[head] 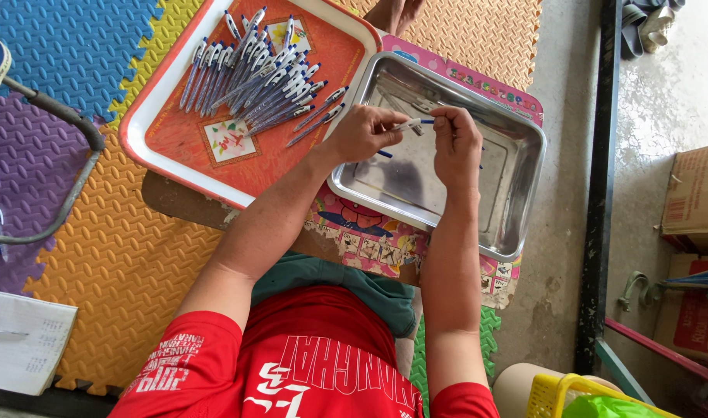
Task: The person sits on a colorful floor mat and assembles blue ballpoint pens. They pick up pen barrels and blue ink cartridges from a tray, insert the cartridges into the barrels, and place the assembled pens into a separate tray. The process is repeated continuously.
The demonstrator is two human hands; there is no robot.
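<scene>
Hands: I am seeing two, left hand and right hand, fingers pinching closed on one white-and-blue plastic pen.
Pen place: hovering over one rectangular steel tray.
Trays: two; the orange plastic tray is carrying roughly two dozen pens.

Bright daylight from right; glare on steel tray; image sharp, shadows soft.

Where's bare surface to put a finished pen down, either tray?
Steel tray: bare floor right of and below both hands. Red tray: bare strip along its near rim, below the pen pile. Crowded: red tray's far half, and around left hand and right hand holding a pen.
</scene>
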